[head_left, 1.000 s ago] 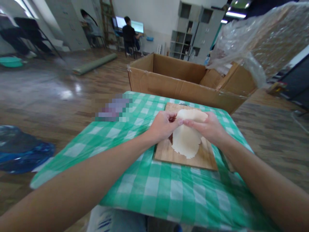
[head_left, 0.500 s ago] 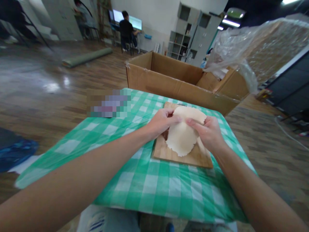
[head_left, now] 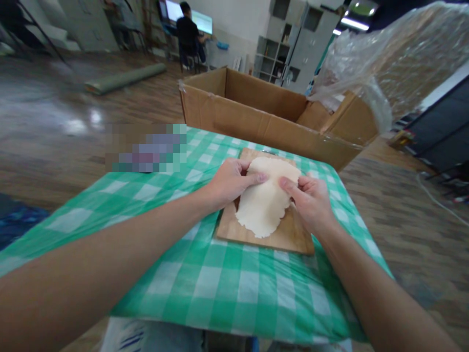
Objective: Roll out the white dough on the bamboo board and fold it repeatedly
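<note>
Head view: pale dough sheet is over the wooden board, ragged edge toward the board's near side; can't tell how much of it touches. L hand pinches the sheet above the board's L side, thumb on top; R hand likewise above its R side. Cardboard box is beyond the board. Step's prob. adjusting/stretching the sheet; next move calls for light, even grip w/ both thumbs.

A ceiling light glows; the floor glares; edges blur.
</note>
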### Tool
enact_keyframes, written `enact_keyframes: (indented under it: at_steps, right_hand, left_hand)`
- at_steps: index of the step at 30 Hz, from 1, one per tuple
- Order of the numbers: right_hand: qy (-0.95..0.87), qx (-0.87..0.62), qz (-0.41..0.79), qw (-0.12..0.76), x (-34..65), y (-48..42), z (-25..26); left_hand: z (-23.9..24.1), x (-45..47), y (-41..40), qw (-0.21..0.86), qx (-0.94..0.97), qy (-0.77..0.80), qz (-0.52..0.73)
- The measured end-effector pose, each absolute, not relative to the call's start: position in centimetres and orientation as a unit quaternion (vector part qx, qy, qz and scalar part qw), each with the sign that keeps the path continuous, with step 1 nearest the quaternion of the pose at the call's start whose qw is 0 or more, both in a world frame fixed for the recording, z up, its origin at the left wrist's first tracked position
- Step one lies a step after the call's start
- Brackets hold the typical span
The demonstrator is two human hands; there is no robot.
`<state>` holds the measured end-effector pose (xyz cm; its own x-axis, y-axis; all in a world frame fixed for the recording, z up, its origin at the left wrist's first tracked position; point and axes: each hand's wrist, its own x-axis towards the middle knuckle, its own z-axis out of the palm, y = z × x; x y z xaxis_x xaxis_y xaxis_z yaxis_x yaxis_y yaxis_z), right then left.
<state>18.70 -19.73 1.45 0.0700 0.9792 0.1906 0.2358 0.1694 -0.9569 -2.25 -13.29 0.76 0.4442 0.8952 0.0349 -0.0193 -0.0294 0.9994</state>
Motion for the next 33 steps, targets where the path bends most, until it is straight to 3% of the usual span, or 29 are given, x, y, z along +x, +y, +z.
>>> enact_keyframes:
  at_steps: [6, 15, 21, 29, 33]
  right_hand:
    - [-0.632, -0.556, 0.256, 0.475, 19.4, -19.7, 1.7]
    - [-0.632, -0.512, 0.323, 0.484, 18.9, -20.0, 2.1]
    - [-0.596, -0.502, 0.337, 0.528, 19.6, -19.5, 1.5]
    - [-0.583, -0.526, 0.385, 0.484, 18.5, -19.9, 1.0]
    - [-0.579, -0.511, 0.388, 0.502, 18.1, -20.3, 1.3]
  left_hand:
    - [1.0, -2.3, -13.4, 0.594, 0.596, 0.359, 0.404]
    - [1.2, -2.4, -13.2, 0.599, 0.57, 0.358, 0.434]
    - [0.8, -2.6, -12.9, 0.641, 0.584, 0.319, 0.381]
    - [0.5, -2.1, -13.5, 0.54, 0.691, 0.323, 0.356]
    - [0.9, -1.8, -14.2, 0.509, 0.701, 0.337, 0.369]
